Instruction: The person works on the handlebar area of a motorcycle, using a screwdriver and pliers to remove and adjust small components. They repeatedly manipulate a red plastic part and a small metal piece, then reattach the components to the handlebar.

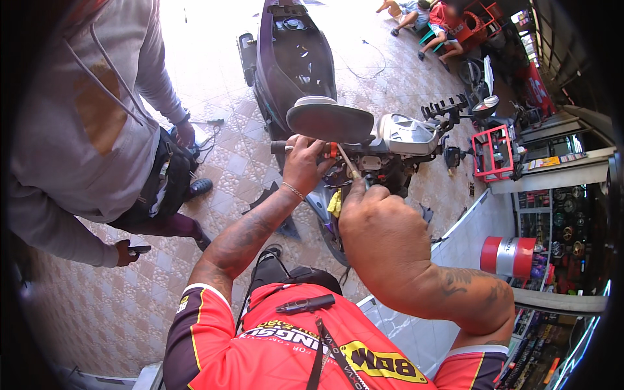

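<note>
My left hand (pixel 303 162) is closed around the handlebar (pixel 278 147) of a partly stripped scooter, beside an orange part (pixel 334 150). In my right hand (pixel 383 224) is a screwdriver (pixel 351 166), its thin shaft slanting up and left toward that orange part. Its handle is mostly hidden by my fingers. A round dark mirror (pixel 330 122) stands just beyond my left hand. To its right sits the silver-white handlebar cover (pixel 408 134), with bare cables and metal parts below. A yellow cloth or bag (pixel 335 203) shows under my hands.
A person in a grey hoodie (pixel 104 123) stands close on the left, holding a phone (pixel 139 249). The scooter's open body (pixel 296 58) extends ahead. Right are a red metal frame (pixel 495 153), a red drum (pixel 508 255) and shelves. People sit at the far right. A cable (pixel 370 71) lies on the tiles.
</note>
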`<action>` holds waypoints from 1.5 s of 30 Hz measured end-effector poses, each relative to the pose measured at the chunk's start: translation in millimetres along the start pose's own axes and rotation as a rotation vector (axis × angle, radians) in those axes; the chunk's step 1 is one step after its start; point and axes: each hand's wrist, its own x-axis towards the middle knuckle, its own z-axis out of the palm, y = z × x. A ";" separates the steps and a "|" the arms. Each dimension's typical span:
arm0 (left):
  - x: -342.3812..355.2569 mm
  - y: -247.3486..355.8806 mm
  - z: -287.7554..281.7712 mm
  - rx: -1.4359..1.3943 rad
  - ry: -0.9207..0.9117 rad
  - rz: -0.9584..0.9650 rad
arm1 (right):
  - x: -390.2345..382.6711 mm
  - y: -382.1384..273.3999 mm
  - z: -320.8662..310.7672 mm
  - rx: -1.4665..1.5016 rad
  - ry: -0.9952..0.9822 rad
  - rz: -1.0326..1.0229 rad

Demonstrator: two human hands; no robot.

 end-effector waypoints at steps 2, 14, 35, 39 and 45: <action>-0.1 0.8 1.3 -0.028 -0.008 -0.017 | -0.4 6.8 2.4 0.047 -0.001 -0.004; 0.6 0.4 0.3 -0.019 0.001 -0.007 | -13.0 -11.8 21.0 -0.003 0.096 0.048; -4.1 -18.4 17.2 -0.040 -0.053 -0.028 | 71.4 83.6 -27.0 0.074 0.168 -0.505; -1.6 -10.4 11.1 -0.001 -0.002 0.052 | 72.1 74.2 9.6 0.413 0.763 -0.411; -1.5 -7.9 15.2 -0.005 0.002 -0.021 | 98.8 15.8 54.4 1.523 1.443 -0.091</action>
